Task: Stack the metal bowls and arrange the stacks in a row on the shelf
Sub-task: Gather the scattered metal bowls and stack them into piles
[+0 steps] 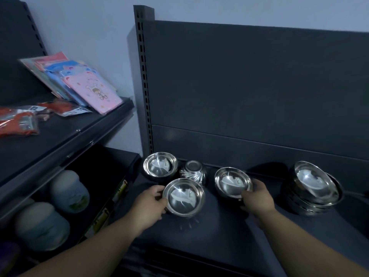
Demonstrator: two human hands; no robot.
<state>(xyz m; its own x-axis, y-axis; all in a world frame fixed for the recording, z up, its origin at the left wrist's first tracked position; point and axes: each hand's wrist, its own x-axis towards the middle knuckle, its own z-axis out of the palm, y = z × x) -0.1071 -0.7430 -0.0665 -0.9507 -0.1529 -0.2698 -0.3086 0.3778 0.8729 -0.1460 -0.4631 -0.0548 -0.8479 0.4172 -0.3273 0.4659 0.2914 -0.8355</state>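
Dark shelf (219, 226) has only one stack (313, 186), leaning at the right. My left grip (148, 204) holds the front bowl (183, 196) by its rim, and my right grip (257, 198) holds the second bowl (232, 181). Two loose bowls (160, 164) behind are not yet stacked.

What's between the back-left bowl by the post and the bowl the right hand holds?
In the head view, one overturned metal bowl, base up, stands beside the back-left bowl and left of the gripped bowl in the right hand.

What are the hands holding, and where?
The left hand grips the nearer shiny round metal bowl at its left rim; the right hand grips the metal bowl right of it by its near right rim.
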